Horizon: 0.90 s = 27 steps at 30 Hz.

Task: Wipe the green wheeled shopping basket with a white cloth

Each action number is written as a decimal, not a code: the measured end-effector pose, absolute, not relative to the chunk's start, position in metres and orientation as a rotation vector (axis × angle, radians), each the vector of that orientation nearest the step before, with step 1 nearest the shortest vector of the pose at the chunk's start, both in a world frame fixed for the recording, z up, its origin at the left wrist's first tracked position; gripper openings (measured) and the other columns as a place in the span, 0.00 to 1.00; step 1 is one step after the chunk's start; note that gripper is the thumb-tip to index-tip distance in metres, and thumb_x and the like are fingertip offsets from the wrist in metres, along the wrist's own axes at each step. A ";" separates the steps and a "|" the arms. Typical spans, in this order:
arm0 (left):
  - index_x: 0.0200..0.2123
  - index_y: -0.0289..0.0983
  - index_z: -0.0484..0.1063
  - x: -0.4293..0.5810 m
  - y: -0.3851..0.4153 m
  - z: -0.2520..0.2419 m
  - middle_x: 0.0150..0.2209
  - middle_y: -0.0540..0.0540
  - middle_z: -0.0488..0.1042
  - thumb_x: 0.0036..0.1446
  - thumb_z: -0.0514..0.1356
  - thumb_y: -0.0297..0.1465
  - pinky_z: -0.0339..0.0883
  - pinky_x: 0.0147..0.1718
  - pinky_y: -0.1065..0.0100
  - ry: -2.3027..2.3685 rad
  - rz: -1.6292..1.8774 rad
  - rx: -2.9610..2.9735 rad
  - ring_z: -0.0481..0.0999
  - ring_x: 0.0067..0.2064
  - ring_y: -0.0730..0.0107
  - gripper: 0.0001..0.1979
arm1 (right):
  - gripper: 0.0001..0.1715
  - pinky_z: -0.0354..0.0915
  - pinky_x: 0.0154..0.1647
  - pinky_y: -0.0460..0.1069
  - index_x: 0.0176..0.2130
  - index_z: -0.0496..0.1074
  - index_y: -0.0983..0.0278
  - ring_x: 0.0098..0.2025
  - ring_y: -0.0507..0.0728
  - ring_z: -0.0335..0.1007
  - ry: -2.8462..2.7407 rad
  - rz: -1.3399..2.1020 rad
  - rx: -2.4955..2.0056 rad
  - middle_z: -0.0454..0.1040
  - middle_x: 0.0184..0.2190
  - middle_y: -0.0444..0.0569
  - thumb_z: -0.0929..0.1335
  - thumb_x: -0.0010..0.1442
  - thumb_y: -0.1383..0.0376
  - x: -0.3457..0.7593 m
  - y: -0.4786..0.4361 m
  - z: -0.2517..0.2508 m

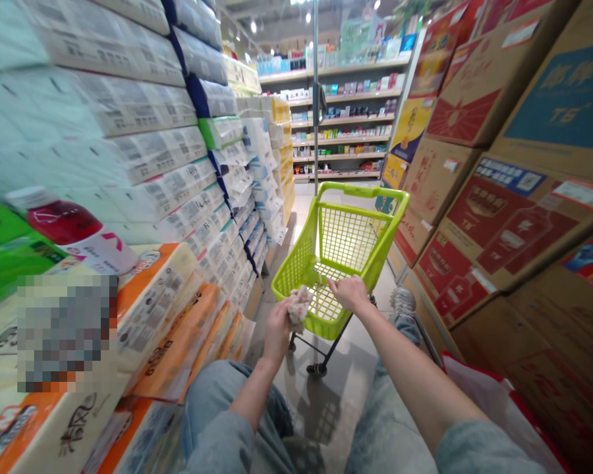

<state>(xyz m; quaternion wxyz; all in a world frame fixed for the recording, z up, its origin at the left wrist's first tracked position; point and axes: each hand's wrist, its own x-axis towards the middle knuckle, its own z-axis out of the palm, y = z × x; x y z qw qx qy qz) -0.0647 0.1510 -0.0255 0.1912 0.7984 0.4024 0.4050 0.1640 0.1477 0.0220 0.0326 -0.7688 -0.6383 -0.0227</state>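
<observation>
My left hand (275, 332) is closed around a small crumpled, whitish bundle with pinkish specks (299, 308), which looks soft like cloth or yarn. To its right, my right hand (350, 293) is held with its fingers curled in a pinch. Whatever sits between those fingers is too small to make out. Both hands are above the near end of a lime-green plastic shopping cart (353, 230). A thin pale strand seems to show between the hands against the basket grid, but it is blurred.
Stacked packs of tissue paper (148, 151) rise on the left. A bottle with red liquid (74, 227) lies on orange-and-cream packs (163, 342), beside a pixelated patch. Cardboard cartons (518, 217) line the right. Behind the cart, shelves (346, 122) hold small goods.
</observation>
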 end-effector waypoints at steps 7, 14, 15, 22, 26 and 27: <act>0.30 0.37 0.68 -0.098 0.177 -0.049 0.33 0.43 0.68 0.56 0.48 0.26 0.66 0.43 0.58 1.633 1.202 2.036 0.70 0.39 0.62 0.10 | 0.41 0.53 0.45 0.53 0.31 0.77 0.67 0.37 0.58 0.72 -1.950 -0.039 -2.393 0.78 0.33 0.59 0.46 0.65 0.52 0.164 0.154 0.022; 0.27 0.35 0.69 -0.052 0.166 -0.065 0.28 0.45 0.72 0.51 0.55 0.29 0.67 0.33 0.68 1.476 1.073 1.315 0.73 0.32 0.66 0.05 | 0.42 0.51 0.48 0.55 0.31 0.77 0.68 0.38 0.59 0.72 -1.962 -0.063 -2.373 0.78 0.33 0.59 0.46 0.66 0.52 0.158 0.159 0.019; 0.28 0.35 0.69 -0.047 0.167 -0.064 0.28 0.46 0.72 0.52 0.55 0.30 0.67 0.31 0.69 1.440 1.071 1.138 0.73 0.30 0.68 0.05 | 0.42 0.51 0.48 0.55 0.31 0.77 0.68 0.38 0.59 0.72 -1.964 -0.065 -2.371 0.78 0.33 0.59 0.46 0.66 0.52 0.158 0.159 0.019; 0.31 0.36 0.66 -0.030 0.186 -0.055 0.22 0.53 0.68 0.55 0.55 0.30 0.66 0.24 0.72 1.473 0.939 0.546 0.66 0.19 0.79 0.04 | 0.43 0.51 0.47 0.55 0.30 0.78 0.67 0.36 0.59 0.73 -1.955 -0.049 -2.388 0.77 0.30 0.59 0.45 0.65 0.50 0.149 0.157 0.024; 0.32 0.37 0.66 -0.030 0.193 -0.056 0.24 0.52 0.69 0.54 0.57 0.32 0.65 0.24 0.73 1.471 0.948 0.569 0.68 0.21 0.78 0.05 | 0.45 0.52 0.46 0.55 0.31 0.78 0.67 0.36 0.60 0.73 -1.964 -0.028 -2.387 0.77 0.30 0.59 0.44 0.65 0.50 0.146 0.155 0.025; 0.32 0.37 0.66 -0.031 0.194 -0.057 0.25 0.52 0.70 0.53 0.57 0.32 0.65 0.25 0.73 1.463 0.963 0.579 0.69 0.22 0.77 0.05 | 0.45 0.52 0.45 0.55 0.31 0.78 0.67 0.37 0.60 0.73 -1.956 -0.025 -2.385 0.77 0.31 0.59 0.44 0.65 0.50 0.145 0.155 0.025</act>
